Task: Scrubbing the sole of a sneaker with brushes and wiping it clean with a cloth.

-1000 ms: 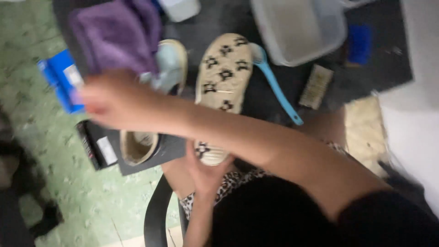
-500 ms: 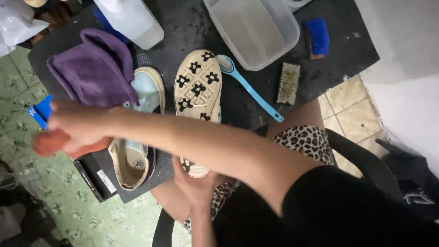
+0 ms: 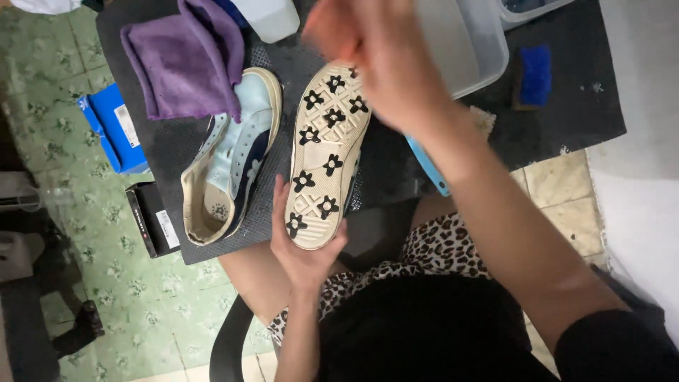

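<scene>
The left hand (image 3: pixel 300 247) cups the heel end of a shoe (image 3: pixel 325 152) turned sole-up, fingers wrapped round its edge, holding it over the dark mat (image 3: pixel 566 120) with the pale sole and its black flower marks facing the camera. The right hand (image 3: pixel 368 49) is raised above the toe end, blurred; I cannot tell whether its fingers are spread or closed, and nothing shows in it. The work in hand looks like shoe cleaning, at the stage where the sole is presented for attention. Just left of the held shoe lies the 2nd shoe (image 3: pixel 230 166), opening up, touched at its toe by a purple cloth (image 3: pixel 184 60). A clear plastic tub (image 3: pixel 460 42) sits beyond the right hand, and a blue handle (image 3: pixel 428 166) pokes out under the forearm. Judging by this, the next move calls for a steady grip at the heel while the free hand takes a tool.
</scene>
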